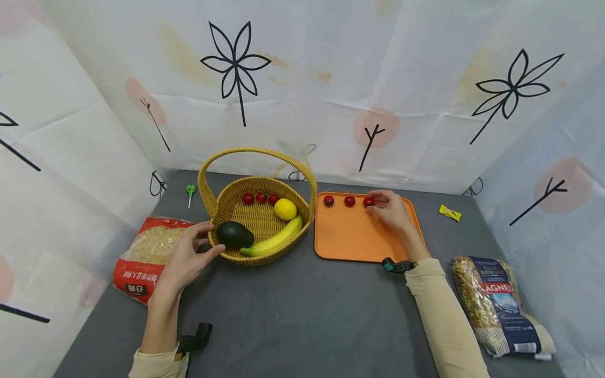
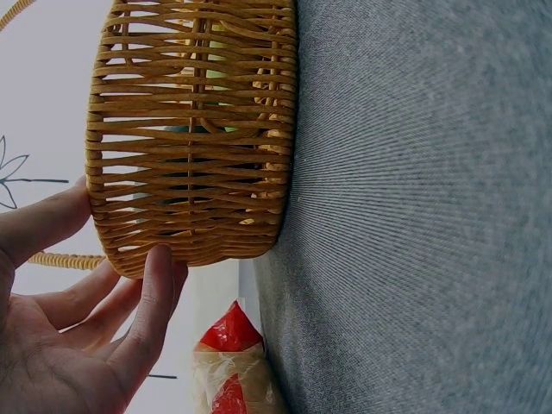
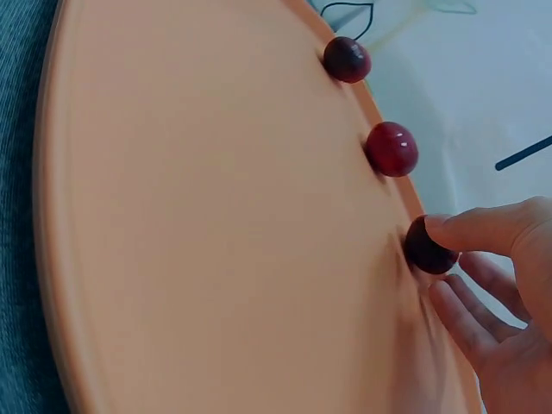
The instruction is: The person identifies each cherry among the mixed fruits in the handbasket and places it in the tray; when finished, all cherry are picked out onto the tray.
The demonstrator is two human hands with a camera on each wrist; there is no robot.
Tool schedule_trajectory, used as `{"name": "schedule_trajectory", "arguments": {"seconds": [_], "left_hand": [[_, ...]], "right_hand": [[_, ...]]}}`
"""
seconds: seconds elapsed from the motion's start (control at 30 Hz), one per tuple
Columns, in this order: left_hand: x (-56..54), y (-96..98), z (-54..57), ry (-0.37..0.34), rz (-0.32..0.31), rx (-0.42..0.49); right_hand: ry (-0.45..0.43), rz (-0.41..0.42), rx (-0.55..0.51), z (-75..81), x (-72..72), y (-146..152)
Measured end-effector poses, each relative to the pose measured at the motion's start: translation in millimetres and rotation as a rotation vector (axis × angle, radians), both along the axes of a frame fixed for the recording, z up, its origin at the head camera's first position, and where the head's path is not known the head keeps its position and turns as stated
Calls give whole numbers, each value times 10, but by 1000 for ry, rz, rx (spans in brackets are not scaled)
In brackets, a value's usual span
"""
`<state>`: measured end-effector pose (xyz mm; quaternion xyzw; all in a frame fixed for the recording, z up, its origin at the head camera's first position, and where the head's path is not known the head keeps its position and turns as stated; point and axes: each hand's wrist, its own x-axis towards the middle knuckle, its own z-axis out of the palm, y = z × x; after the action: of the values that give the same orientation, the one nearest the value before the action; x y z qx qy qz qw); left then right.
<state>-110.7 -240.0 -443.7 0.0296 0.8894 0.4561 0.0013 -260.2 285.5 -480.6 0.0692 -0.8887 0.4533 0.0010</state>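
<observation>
My left hand (image 1: 186, 260) rests against the left side of a wicker basket (image 1: 309, 216), its fingers and thumb spread on the outside of the wall (image 2: 190, 164). Inside the basket are an avocado (image 1: 234, 234), a banana (image 1: 276, 240), a lemon (image 1: 285, 209) and three cherries (image 1: 261, 198). My right hand (image 1: 391, 210) pinches a cherry (image 3: 429, 247) between thumb and fingers at the back edge of an orange tray (image 1: 352, 236). To its left, two more cherries, a middle one (image 3: 392, 148) and a far one (image 3: 348, 59), sit along that edge.
A red bag of dry food (image 1: 146, 257) lies beyond my left forearm, near a green lollipop-like item (image 1: 190, 190). To the right are a small yellow packet (image 1: 449, 212) and a Agnesi-type pasta bag (image 1: 501, 304). Patterned cloth (image 1: 302, 79) walls the grey table (image 1: 293, 315).
</observation>
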Motion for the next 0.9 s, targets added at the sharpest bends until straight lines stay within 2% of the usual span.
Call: {"name": "schedule_trajectory", "arguments": {"seconds": [0.37, 0.57, 0.73, 0.9], "left_hand": [[-6, -21, -27, 11, -1, 6], [6, -13, -18, 5, 4, -1], [1, -1, -11, 2, 2, -2], [-4, 6, -8, 10, -1, 2]], "right_hand": [[100, 0, -152, 272, 196, -110], [144, 58, -335, 497, 409, -318], [217, 163, -449, 732, 634, -535], [248, 336, -542, 918, 814, -784]]}}
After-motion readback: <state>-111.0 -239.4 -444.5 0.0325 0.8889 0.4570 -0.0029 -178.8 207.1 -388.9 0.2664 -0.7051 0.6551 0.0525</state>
